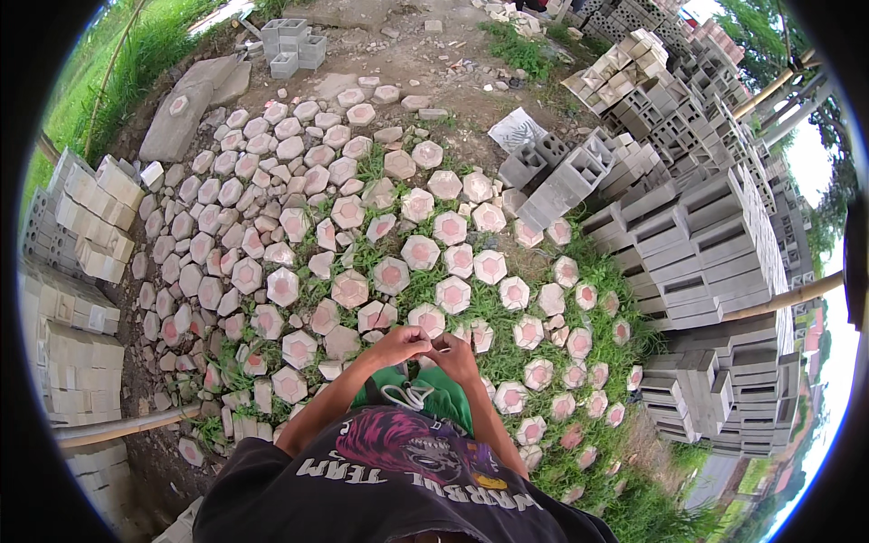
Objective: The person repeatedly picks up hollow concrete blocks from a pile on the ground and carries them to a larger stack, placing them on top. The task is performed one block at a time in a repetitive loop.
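My left hand point(405, 344) and right hand point(455, 357) hung close together, hardly any room between them, my green shorts point(454, 398) close behind. Forward, open air lay above the hexagonal pavers point(419, 252). Farther right, stacked grey blocks point(683, 249) walled off the way; on the left, pale blocks point(95, 217) and a pole point(127, 428) barred it.

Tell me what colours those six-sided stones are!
Most of the six-sided stones have pale edges and pinkish middles, seen best in the head view.
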`<state>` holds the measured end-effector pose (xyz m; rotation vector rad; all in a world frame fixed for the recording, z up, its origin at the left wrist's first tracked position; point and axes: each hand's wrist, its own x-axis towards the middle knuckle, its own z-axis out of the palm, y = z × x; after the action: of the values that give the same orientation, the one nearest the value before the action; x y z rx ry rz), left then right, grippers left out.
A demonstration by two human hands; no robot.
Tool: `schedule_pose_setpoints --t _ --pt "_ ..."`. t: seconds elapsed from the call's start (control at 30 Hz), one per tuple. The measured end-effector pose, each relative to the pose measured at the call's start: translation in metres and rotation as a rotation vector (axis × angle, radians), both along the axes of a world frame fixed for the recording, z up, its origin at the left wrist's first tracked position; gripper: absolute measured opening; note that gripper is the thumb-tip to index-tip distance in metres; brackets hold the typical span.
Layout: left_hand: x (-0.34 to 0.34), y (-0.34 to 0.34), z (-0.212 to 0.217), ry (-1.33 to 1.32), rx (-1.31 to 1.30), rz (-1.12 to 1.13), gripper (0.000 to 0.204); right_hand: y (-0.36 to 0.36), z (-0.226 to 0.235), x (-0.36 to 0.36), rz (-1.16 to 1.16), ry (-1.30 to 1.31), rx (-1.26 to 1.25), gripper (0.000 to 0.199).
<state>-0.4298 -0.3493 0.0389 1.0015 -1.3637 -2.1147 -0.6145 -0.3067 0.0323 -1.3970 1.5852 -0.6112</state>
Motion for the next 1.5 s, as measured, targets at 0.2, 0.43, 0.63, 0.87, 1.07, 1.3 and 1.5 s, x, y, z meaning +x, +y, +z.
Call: schedule_pose_setpoints --t 0.2,0.43,0.63,0.87,1.07,1.3,1.5 --pt "0.015 -0.024 -0.015 -0.023 0.067 0.196 0.013 -0.062 -0.004 0.01 0.179 -0.039 0.081 0.035" --pt "0.006 -0.088 -0.032 0.003 0.088 0.38 0.009 -0.16 -0.008 0.002 0.323 -0.067 0.105 0.037" --pt "-0.06 -0.189 -0.024 -0.041 0.152 0.475 0.01 -0.279 -0.011 -0.058 0.421 -0.061 0.111 0.04" --pt "-0.145 -0.307 -0.017 -0.122 -0.052 0.449 0.014 -0.393 -0.006 -0.146 0.4 -0.096 0.074 0.04" --pt "-0.177 -0.364 -0.008 -0.263 -0.048 0.316 0.015 -0.431 -0.02 -0.182 0.336 -0.146 0.183 0.037" --pt "-0.201 -0.439 -0.033 -0.279 -0.09 0.269 0.013 -0.49 -0.046 -0.207 0.26 -0.107 0.096 0.045" --pt "-0.212 -0.557 -0.049 -0.238 -0.147 0.103 0.014 -0.582 -0.047 -0.218 0.219 0.043 -0.003 0.04"
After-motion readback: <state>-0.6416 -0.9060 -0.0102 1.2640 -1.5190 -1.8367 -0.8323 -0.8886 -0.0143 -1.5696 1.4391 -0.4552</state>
